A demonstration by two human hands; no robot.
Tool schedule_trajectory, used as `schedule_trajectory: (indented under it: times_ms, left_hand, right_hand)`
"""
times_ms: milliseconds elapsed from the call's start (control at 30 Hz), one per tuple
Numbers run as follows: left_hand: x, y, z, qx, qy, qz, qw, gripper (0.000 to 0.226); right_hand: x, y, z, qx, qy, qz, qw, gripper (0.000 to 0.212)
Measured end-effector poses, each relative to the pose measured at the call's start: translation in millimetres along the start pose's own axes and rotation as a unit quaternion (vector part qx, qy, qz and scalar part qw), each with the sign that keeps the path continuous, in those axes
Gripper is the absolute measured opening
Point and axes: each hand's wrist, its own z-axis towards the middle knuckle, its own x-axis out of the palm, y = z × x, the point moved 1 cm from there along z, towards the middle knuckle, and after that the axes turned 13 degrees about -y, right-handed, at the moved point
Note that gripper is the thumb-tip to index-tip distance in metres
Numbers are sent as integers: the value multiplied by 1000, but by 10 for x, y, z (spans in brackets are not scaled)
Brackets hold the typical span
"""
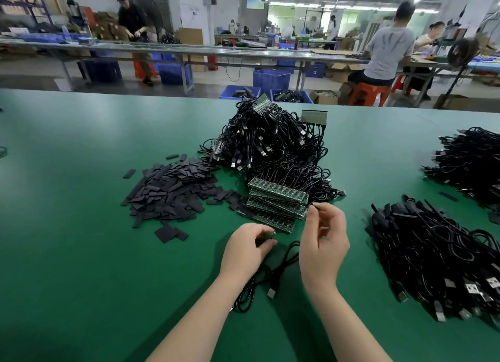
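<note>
Our green bench (81, 253) carries a tall heap of black cables (273, 145) in the middle. A pile of flat black sleeves (173, 191) lies to its left, and a bundle of cables (433, 253) lies well apart on the right. At the near foot of the heap sits a stack of green board strips (276, 199), just beyond both hands, its long axis running left to right. Our right hand (324, 242) is the nearer one. It stands on edge with the wrist raised, thumb and forefinger drawn together at the stack's near right corner. We cannot tell whether they grip anything, as that spot is blurred. Our left hand (247, 249) lies palm down, low over the bench. Its fingers curl round a small green board (267, 234) just near of the stack's left end. A loose cable (270, 278) trails from under the hands toward us, its plug between our wrists.
</note>
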Motion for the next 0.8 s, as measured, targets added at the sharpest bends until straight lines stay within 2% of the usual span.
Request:
schedule_trajectory:
  times_ms: [67,133,233,300,367,433,567,633,700,767,800]
  left_hand:
    - [-19,10,30,-19,-3,-37,999,33]
    - [-93,27,82,-74,-6,-118,990,26]
    - [-305,90,196,-130,-69,-214,966,15]
    - [-528,167,319,-114,-134,-195,965,20]
    - [-778,260,480,-99,-190,-151,965,25]
    - [-975,370,664,-106,-227,-100,963,29]
    - [-1157,581,968,-101,-208,83,969,39]
    - [-1186,677,1074,-59,-131,241,960,46]
    - [-1186,750,1137,-52,-18,365,930,48]
    - [-1177,799,1152,-66,39,395,915,39]
    - [-1167,813,1153,-64,29,394,917,32]
  right_hand:
    - [49,260,99,-90,34,31,995,12]
    - [138,467,175,-106,72,60,990,16]
    - [238,552,251,51,66,125,989,17]
    - [273,395,257,186,41,134,973,10]
    - [291,148,190,310,62,113,942,3]
    - [252,-106,45,366,104,63,923,4]
    - [70,-419,-141,254,178,-70,948,8]
    - [36,-448,-164,215,228,-95,945,13]
    - [44,-448,-197,170,272,-126,939,15]
    - [61,-453,-242,134,288,-141,938,17]
    - [64,-452,-256,128,289,-140,938,18]
